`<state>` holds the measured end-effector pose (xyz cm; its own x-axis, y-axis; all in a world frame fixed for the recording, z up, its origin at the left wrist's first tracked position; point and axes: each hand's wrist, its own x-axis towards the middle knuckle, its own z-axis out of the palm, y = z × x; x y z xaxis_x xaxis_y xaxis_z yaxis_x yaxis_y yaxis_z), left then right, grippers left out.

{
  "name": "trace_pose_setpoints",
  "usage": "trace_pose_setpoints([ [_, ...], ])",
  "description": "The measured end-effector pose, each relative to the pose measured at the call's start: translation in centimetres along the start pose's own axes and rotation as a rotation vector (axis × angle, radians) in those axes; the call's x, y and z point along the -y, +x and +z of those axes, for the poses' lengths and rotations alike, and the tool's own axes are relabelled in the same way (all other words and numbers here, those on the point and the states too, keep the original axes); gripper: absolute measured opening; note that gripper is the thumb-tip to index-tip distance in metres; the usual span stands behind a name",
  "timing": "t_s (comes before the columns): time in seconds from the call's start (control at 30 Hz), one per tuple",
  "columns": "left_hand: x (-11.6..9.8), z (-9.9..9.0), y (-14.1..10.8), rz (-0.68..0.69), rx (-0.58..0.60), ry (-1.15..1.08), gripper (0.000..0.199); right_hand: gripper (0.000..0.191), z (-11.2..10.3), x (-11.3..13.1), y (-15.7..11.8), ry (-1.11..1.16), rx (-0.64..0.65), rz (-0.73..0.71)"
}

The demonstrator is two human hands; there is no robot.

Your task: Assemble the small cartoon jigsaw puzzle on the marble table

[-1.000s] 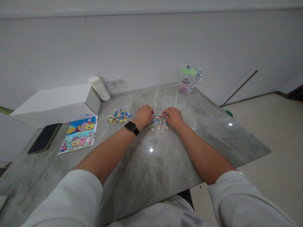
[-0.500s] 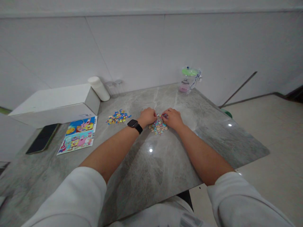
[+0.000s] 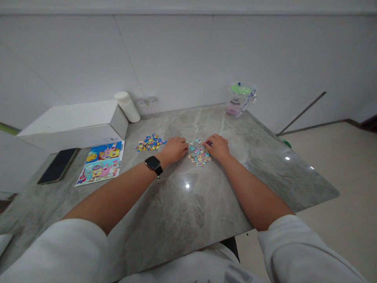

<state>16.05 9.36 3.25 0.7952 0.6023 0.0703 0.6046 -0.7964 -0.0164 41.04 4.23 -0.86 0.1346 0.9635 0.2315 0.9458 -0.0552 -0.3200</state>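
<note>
A loose heap of small pastel jigsaw puzzle pieces lies on the grey table between my hands, a few pieces strung along its far side. My left hand, with a black watch on the wrist, rests just left of the heap, fingers curled down to the tabletop; what is under them is hidden. At the heap's right far edge, my right hand has thumb and fingers pinched on a small puzzle piece. A second heap of blue and yellow puzzle pieces sits left of my left hand.
On the left lie a picture sheet with cartoon figures and a dark phone. Behind them stand a white box, a white bottle and clear cups. A plastic-wrapped cup with a green lid stands near the wall.
My left hand has moved left, away from the pastel heap and toward the blue and yellow one. My right hand stays by the heap's right side. The view has shifted slightly.
</note>
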Motion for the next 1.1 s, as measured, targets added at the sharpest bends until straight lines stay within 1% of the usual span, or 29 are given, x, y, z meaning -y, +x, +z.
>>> trace_pose_setpoints([
  [0.1,-0.7,0.0,0.7,-0.046,-0.05,-0.066,0.024,0.017,0.5,-0.2,0.3,0.061,-0.035,-0.001],
  [0.2,-1.7,0.5,2.4,-0.138,-0.126,-0.177,0.027,0.015,0.7,-0.3,0.5,0.167,-0.065,-0.043],
  [0.27,-2.3,1.0,3.7,-0.181,-0.151,-0.266,0.029,0.014,0.6,-0.3,0.6,0.24,-0.073,-0.082],
  [0.37,-2.8,1.6,5.3,-0.203,-0.141,-0.379,0.021,0.014,0.3,-0.4,0.6,0.324,-0.104,-0.116],
  [0.5,-2.5,1.9,6.0,-0.226,-0.126,-0.438,0.018,0.018,0.2,-0.7,0.9,0.394,-0.172,-0.104],
  [0.57,-2.2,1.9,5.9,-0.221,-0.131,-0.403,0.018,0.02,0.3,-0.9,1.1,0.409,-0.202,-0.069],
  [0.67,-2.0,1.6,5.6,-0.189,-0.143,-0.256,0.018,0.021,0.9,-1.3,1.2,0.359,-0.208,0.01],
  [0.73,-2.0,1.4,5.4,-0.139,-0.124,-0.151,0.022,0.02,1.2,-1.5,1.1,0.276,-0.181,0.053],
  [0.83,-2.2,1.0,5.3,-0.06,-0.065,-0.051,0.025,0.02,1.3,-1.5,0.9,0.148,-0.119,0.084],
  [0.93,-1.9,0.8,5.1,-0.012,-0.036,-0.001,0.027,0.022,1.2,-1.3,0.7,0.079,-0.08,0.087],
  [1.1,-0.7,0.4,4.0,-0.058,-0.111,-0.043,0.03,0.025,0.9,-1.2,0.5,0.098,-0.106,0.054],
])
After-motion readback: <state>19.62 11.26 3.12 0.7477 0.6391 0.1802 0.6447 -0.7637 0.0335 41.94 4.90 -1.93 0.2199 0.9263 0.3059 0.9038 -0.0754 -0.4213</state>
